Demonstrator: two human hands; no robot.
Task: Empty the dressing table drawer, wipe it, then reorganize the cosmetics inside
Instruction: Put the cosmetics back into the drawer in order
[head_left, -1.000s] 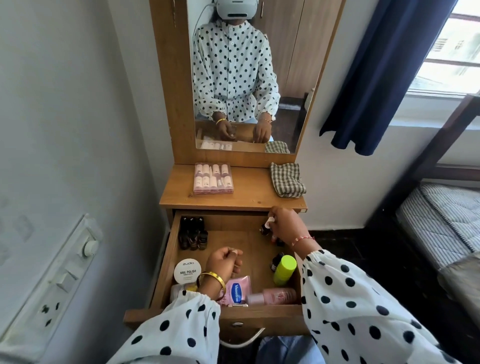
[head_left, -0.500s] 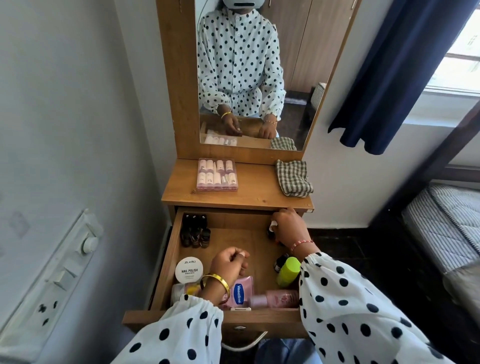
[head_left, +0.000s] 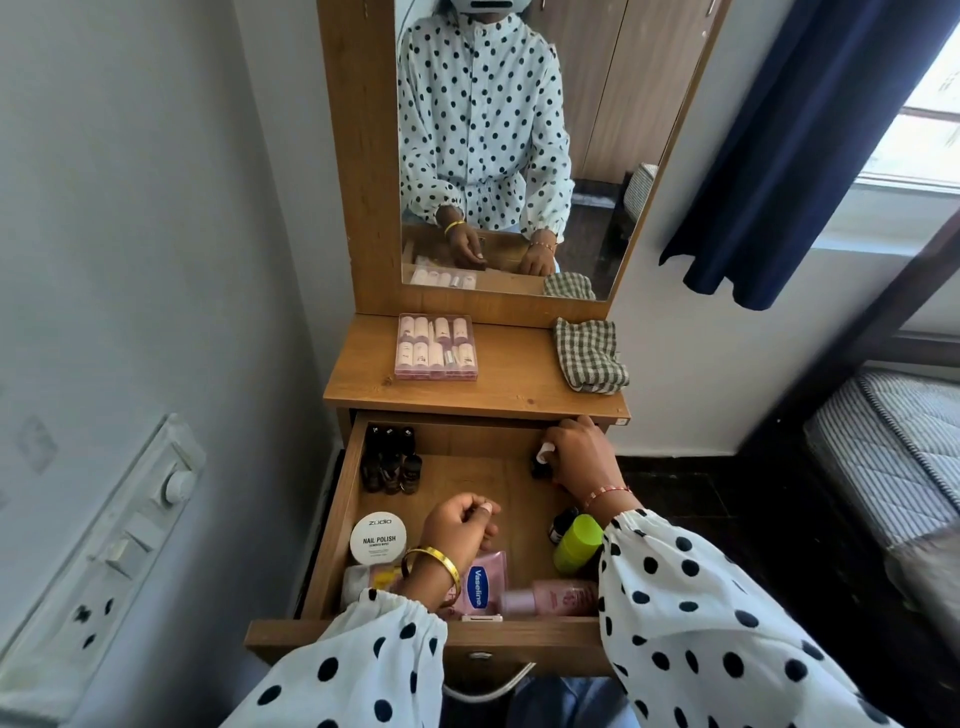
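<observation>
Reaching into the back right corner of the open drawer (head_left: 340, 525), I am closing my right hand (head_left: 582, 457) around a small dark bottle (head_left: 540, 465) with a pale cap, though my fingers are hiding most of it. My left hand (head_left: 457, 530) is hovering over the middle of the drawer, loosely curled, and I cannot tell whether it is holding anything. My sleeves are covering the front right part of the drawer. A cluster of dark nail polish bottles (head_left: 390, 462) is standing in the back left corner. A round white nail polish tub (head_left: 378, 538) is lying front left, a pink Vaseline tube (head_left: 482, 584) and a pink bottle (head_left: 550, 597) are lying along the front, and a lime-green bottle (head_left: 576, 543) is leaning by the right wall. The drawer floor between them is sitting bare. On the worktop (head_left: 519, 384) above, a clear box of small bottles (head_left: 436, 347) and a checked cloth (head_left: 589, 361) are resting well apart.
</observation>
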